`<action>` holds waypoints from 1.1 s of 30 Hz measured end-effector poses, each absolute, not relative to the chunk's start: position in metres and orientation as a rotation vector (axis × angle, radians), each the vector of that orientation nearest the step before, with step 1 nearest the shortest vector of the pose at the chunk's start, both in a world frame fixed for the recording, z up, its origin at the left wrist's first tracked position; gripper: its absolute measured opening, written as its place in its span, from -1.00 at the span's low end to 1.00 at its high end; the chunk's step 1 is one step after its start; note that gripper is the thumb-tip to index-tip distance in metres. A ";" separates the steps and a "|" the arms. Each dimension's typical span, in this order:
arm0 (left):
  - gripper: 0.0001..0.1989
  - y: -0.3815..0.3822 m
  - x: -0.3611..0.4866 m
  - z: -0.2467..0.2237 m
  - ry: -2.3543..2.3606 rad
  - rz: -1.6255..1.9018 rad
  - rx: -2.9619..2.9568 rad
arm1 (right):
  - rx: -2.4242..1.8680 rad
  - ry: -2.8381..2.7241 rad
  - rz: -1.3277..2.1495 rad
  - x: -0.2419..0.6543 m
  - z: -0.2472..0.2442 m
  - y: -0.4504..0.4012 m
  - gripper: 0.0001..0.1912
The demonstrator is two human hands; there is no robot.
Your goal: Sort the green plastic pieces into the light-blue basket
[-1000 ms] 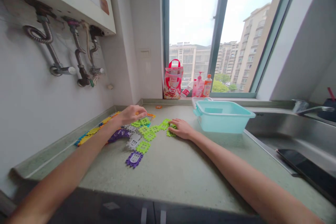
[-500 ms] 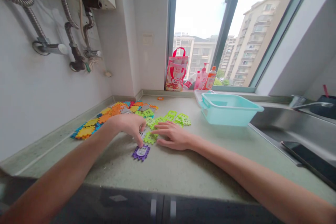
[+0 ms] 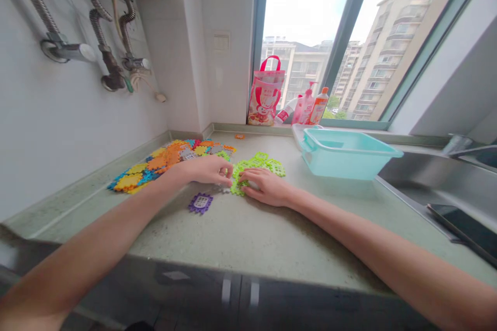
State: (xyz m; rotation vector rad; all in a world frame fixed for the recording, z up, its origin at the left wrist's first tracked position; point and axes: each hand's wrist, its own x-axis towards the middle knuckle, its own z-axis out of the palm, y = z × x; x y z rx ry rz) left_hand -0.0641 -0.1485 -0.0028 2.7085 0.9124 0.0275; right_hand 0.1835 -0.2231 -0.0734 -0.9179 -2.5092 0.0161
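Observation:
My left hand (image 3: 212, 169) bends its fingers and thumb together at the left edge of the light green interlocking plastic tiles (image 3: 261, 159). What lies between its fingertips is hidden. Just below them a grey-white tile (image 3: 224, 189) shows in part. My right hand (image 3: 266, 186) rests palm down, fingers stretched over the near green tiles and touching them. A purple tile with a pale window-grid centre (image 3: 201, 203) lies by itself on the counter, nearer to me than the left hand. Behind my left wrist spreads a pile of orange, yellow, blue and grey tiles (image 3: 166, 158).
A turquoise plastic tub (image 3: 349, 158) stands at the right beside the steel sink (image 3: 430, 173). A dark phone (image 3: 462, 227) lies at the sink's near edge. On the windowsill are a red-handled bag (image 3: 266, 95) and several bottles (image 3: 310, 106). One orange piece (image 3: 239, 136) lies near the wall.
My left hand has let go of the purple tile and moved away and to the right, to the green tiles. My right hand stays on the green tiles. The whole view has shifted slightly.

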 end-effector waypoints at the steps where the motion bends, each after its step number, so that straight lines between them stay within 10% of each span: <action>1: -0.67 -0.147 -0.063 -0.006 0.892 -0.013 2.685 | -0.921 -2.498 0.022 0.184 -0.075 -0.222 -0.79; 8: -0.62 -0.119 -0.097 0.002 0.942 -0.315 2.508 | -0.981 -2.432 0.007 0.186 -0.076 -0.224 -0.80; 15: -0.70 -0.094 -0.104 -0.007 1.587 0.356 2.876 | -0.965 -2.550 0.024 0.177 -0.073 -0.218 -0.43; 33: -0.59 -0.076 -0.116 -0.018 1.608 0.273 2.980 | -0.971 -2.464 -0.077 0.179 -0.074 -0.222 -0.60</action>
